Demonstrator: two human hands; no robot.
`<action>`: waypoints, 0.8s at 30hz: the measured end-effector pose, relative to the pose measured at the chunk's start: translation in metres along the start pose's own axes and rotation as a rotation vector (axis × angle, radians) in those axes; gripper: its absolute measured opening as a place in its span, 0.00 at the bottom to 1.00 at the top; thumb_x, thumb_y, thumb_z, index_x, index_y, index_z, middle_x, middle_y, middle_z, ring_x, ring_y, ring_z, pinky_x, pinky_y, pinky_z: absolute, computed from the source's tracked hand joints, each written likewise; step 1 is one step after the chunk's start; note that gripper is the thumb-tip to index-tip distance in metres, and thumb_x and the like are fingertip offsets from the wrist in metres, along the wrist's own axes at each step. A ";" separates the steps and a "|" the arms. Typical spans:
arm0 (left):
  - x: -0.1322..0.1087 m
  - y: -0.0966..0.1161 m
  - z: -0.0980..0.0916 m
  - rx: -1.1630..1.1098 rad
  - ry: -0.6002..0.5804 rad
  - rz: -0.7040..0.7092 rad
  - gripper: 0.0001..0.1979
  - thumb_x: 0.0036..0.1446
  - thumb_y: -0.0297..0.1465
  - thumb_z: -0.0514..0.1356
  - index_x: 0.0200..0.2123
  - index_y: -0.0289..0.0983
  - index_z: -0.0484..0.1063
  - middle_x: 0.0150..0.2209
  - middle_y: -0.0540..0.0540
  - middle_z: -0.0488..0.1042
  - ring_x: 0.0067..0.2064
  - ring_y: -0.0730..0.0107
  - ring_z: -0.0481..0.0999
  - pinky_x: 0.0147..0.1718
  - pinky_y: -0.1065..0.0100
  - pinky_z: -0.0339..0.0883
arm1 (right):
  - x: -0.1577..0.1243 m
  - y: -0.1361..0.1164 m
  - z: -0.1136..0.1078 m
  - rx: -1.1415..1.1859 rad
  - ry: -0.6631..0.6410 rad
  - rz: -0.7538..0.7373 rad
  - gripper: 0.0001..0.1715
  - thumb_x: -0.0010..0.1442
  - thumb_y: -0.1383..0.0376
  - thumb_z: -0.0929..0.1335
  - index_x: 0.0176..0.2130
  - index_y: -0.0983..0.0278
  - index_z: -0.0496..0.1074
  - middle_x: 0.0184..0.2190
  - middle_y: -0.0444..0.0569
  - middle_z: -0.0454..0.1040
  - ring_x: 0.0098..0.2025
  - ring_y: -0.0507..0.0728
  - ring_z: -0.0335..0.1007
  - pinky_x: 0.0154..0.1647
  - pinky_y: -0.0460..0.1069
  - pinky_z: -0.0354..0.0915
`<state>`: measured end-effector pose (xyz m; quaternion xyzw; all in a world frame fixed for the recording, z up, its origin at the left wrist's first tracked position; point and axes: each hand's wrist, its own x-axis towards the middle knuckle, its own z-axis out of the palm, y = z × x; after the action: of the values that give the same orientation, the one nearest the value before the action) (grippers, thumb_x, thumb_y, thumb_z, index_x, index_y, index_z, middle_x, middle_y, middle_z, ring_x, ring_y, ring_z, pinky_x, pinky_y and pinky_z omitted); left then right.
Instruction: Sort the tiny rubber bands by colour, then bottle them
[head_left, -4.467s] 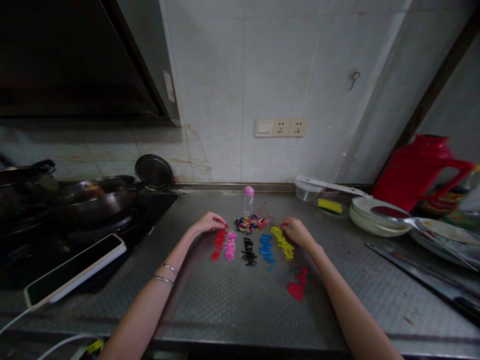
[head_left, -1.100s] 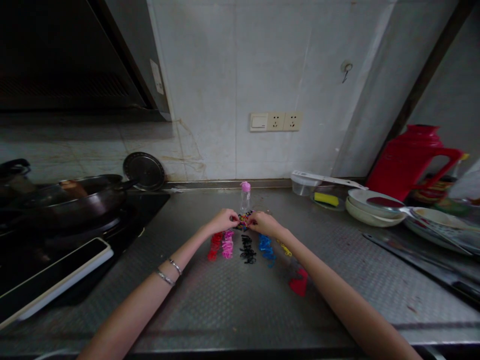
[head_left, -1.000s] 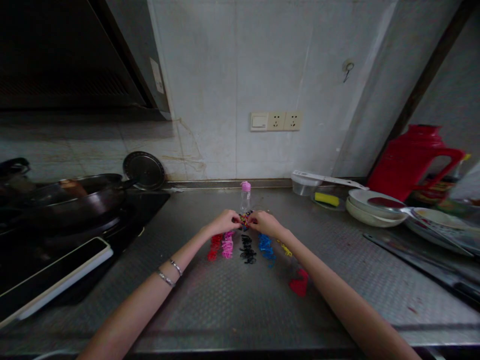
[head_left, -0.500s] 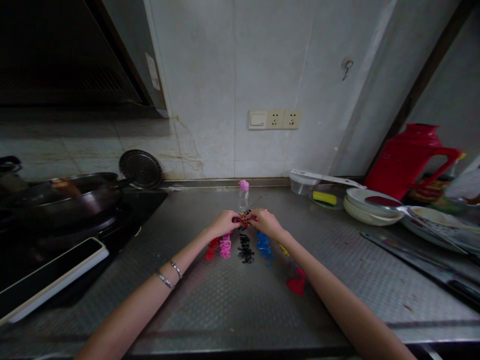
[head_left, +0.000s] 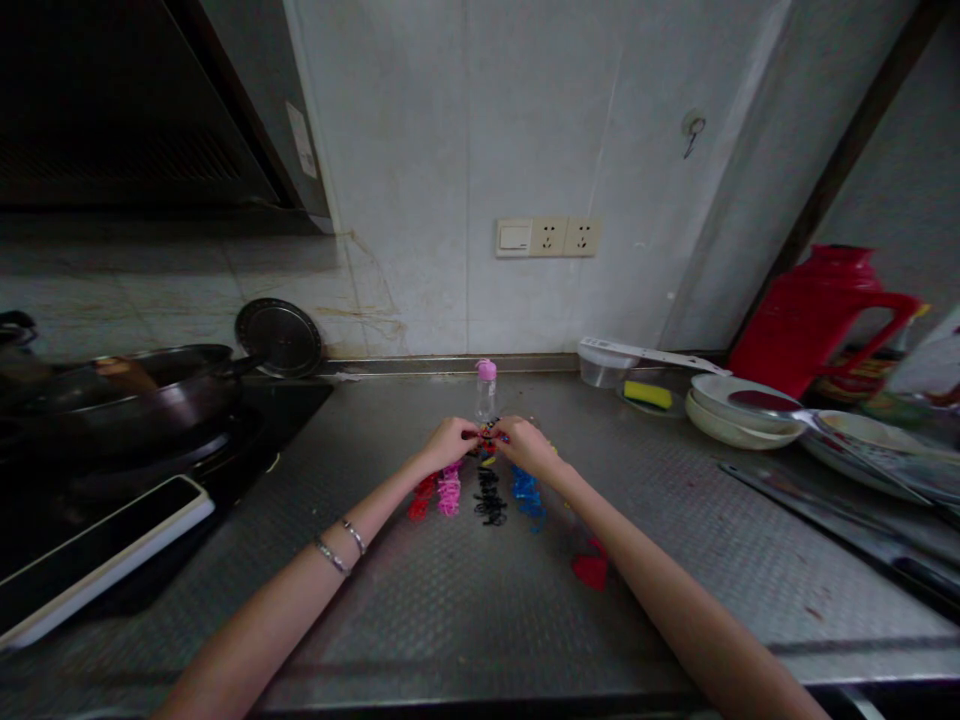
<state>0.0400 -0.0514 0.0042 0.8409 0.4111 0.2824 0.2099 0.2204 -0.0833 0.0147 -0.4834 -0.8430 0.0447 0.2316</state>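
Note:
Both my hands meet over a small heap of mixed-colour rubber bands (head_left: 487,436) on the steel counter (head_left: 465,600). My left hand (head_left: 448,442) and my right hand (head_left: 527,446) have their fingers pinched together at that heap; what each pinches is too small to name. Nearer me lie sorted rows: red bands (head_left: 420,495), pink bands (head_left: 449,490), black bands (head_left: 489,496), blue bands (head_left: 527,490). A yellow row is mostly hidden behind my right forearm. A small clear bottle with a pink cap (head_left: 486,390) stands just behind the heap.
A red heart-shaped lid (head_left: 591,568) lies by my right forearm. A wok (head_left: 142,385) and a phone (head_left: 97,555) sit on the stove at left. Bowls (head_left: 739,420), a yellow sponge (head_left: 648,394), a red thermos jug (head_left: 817,320) and a knife (head_left: 847,530) are at right.
Earlier my hands were apart at the red and yellow rows. They have since come together at the mixed heap and stay pinching there; the view drifted slightly.

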 end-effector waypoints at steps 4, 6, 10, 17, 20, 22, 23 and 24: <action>0.002 -0.008 -0.006 -0.025 -0.005 -0.063 0.13 0.50 0.32 0.56 0.33 0.32 0.77 0.32 0.44 0.78 0.32 0.68 0.73 0.35 0.70 0.63 | -0.002 0.006 -0.003 -0.005 0.010 0.032 0.11 0.55 0.69 0.64 0.38 0.64 0.73 0.38 0.51 0.74 0.44 0.55 0.67 0.46 0.46 0.58; 0.003 -0.012 -0.009 -0.035 -0.004 -0.084 0.14 0.49 0.34 0.56 0.33 0.31 0.77 0.31 0.44 0.78 0.32 0.67 0.73 0.35 0.69 0.63 | -0.002 0.010 -0.005 0.010 0.009 0.032 0.12 0.55 0.69 0.64 0.39 0.64 0.73 0.38 0.50 0.74 0.44 0.54 0.67 0.46 0.46 0.59; 0.005 -0.022 -0.015 -0.071 -0.029 -0.107 0.15 0.49 0.35 0.57 0.33 0.31 0.77 0.31 0.43 0.78 0.33 0.67 0.73 0.35 0.69 0.64 | -0.001 0.015 -0.005 0.101 -0.018 0.007 0.12 0.52 0.70 0.64 0.37 0.64 0.75 0.37 0.49 0.75 0.41 0.54 0.69 0.43 0.45 0.61; 0.005 -0.029 -0.018 -0.106 -0.035 -0.127 0.14 0.48 0.35 0.58 0.33 0.31 0.77 0.33 0.42 0.78 0.35 0.66 0.74 0.37 0.68 0.64 | -0.002 0.003 -0.005 0.210 -0.202 -0.090 0.13 0.50 0.71 0.64 0.34 0.63 0.77 0.33 0.47 0.77 0.35 0.52 0.70 0.38 0.44 0.62; 0.004 -0.029 -0.019 -0.110 -0.034 -0.133 0.14 0.48 0.34 0.58 0.33 0.30 0.77 0.33 0.42 0.78 0.35 0.66 0.74 0.37 0.68 0.64 | -0.004 0.001 -0.008 0.200 -0.254 -0.120 0.13 0.50 0.70 0.65 0.35 0.64 0.77 0.33 0.47 0.77 0.33 0.52 0.70 0.36 0.44 0.62; 0.003 -0.029 -0.021 -0.111 -0.026 -0.130 0.14 0.48 0.34 0.58 0.32 0.30 0.77 0.33 0.42 0.78 0.35 0.66 0.74 0.37 0.68 0.64 | -0.004 0.003 -0.010 0.191 -0.247 -0.112 0.14 0.51 0.70 0.64 0.36 0.63 0.77 0.33 0.46 0.77 0.33 0.52 0.70 0.36 0.44 0.62; 0.003 -0.029 -0.021 -0.112 -0.022 -0.131 0.13 0.49 0.33 0.57 0.32 0.30 0.77 0.33 0.42 0.78 0.35 0.66 0.74 0.37 0.68 0.64 | -0.004 0.004 -0.010 0.183 -0.230 -0.100 0.15 0.51 0.70 0.63 0.36 0.63 0.77 0.33 0.46 0.77 0.34 0.52 0.70 0.37 0.44 0.62; 0.002 -0.029 -0.022 -0.113 -0.019 -0.134 0.13 0.49 0.33 0.57 0.32 0.30 0.77 0.32 0.42 0.78 0.35 0.66 0.74 0.36 0.69 0.64 | -0.005 0.006 -0.010 0.171 -0.208 -0.089 0.15 0.52 0.71 0.63 0.36 0.63 0.77 0.34 0.46 0.77 0.35 0.52 0.70 0.38 0.45 0.62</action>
<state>0.0102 -0.0302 0.0043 0.8010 0.4478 0.2827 0.2793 0.2311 -0.0855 0.0199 -0.4168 -0.8762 0.1561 0.1850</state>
